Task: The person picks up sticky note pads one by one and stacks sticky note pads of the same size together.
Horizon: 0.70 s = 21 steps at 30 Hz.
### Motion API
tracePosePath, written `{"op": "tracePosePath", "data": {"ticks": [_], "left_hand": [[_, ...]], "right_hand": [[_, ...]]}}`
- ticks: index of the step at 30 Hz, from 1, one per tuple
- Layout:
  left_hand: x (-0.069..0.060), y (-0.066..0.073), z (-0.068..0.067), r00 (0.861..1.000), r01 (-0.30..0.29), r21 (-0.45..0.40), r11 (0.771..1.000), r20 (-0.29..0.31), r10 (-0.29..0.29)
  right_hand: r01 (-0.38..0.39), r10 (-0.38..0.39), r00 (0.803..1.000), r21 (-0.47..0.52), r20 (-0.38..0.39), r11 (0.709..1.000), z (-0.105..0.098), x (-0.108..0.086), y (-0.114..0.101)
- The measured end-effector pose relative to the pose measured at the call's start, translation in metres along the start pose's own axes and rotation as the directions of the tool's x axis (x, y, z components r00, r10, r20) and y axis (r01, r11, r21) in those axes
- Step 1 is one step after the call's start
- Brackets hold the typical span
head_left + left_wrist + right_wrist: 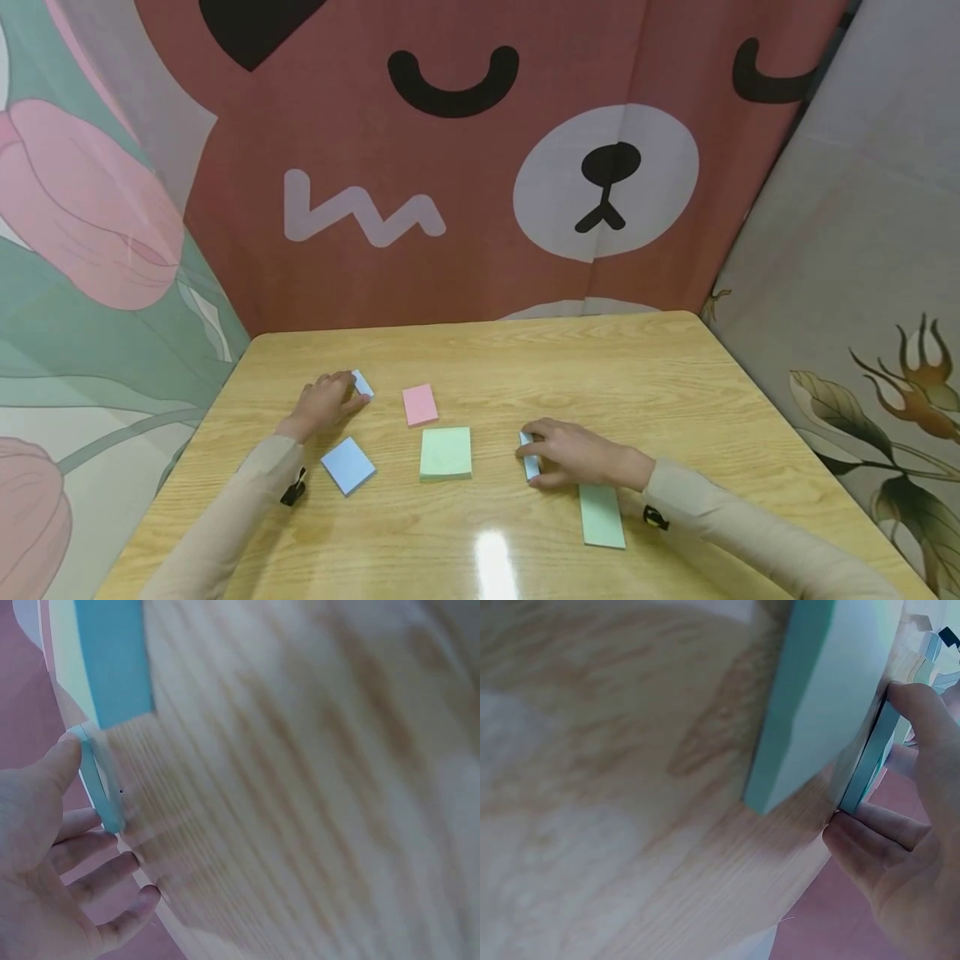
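Observation:
At the table's left, the left hand [322, 406] pinches a small blue pad [363, 384] by its ends between thumb and fingers; the left wrist view shows the same pad [97, 784] on the wood beside the hand [60, 847]. Right of centre, the right hand [573, 454] grips another narrow blue pad [530, 457]. In the right wrist view its thumb and fingers hold the two ends of that pad [866, 765]. Below the right palm lies a green pad [602, 517], its top partly covered by the hand.
Between the hands a pink pad [420, 405] lies behind a square green pad [446, 453]. A square blue pad [348, 466] sits in front of the left hand. Patterned curtains [465, 283] hang behind and beside the wooden table [420, 550].

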<state>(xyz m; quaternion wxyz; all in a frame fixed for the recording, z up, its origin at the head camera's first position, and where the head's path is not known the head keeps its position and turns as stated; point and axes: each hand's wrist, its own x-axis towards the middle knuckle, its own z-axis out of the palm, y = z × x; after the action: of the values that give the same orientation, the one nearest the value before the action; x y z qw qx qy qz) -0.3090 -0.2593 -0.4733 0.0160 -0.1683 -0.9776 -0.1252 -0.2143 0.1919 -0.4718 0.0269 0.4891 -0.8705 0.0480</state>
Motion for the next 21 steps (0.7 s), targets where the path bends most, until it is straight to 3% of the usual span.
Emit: {"op": "tracePosePath", "data": {"ticks": [21], "left_hand": [[0.0005,-0.0021,0.0007,0.999,-0.026,0.006,1.0,-0.02,0.027]], "right_hand": [[-0.014,0.014,1.0,-0.047,0.009,0.999,-0.0044,0.006,-0.0042]]}}
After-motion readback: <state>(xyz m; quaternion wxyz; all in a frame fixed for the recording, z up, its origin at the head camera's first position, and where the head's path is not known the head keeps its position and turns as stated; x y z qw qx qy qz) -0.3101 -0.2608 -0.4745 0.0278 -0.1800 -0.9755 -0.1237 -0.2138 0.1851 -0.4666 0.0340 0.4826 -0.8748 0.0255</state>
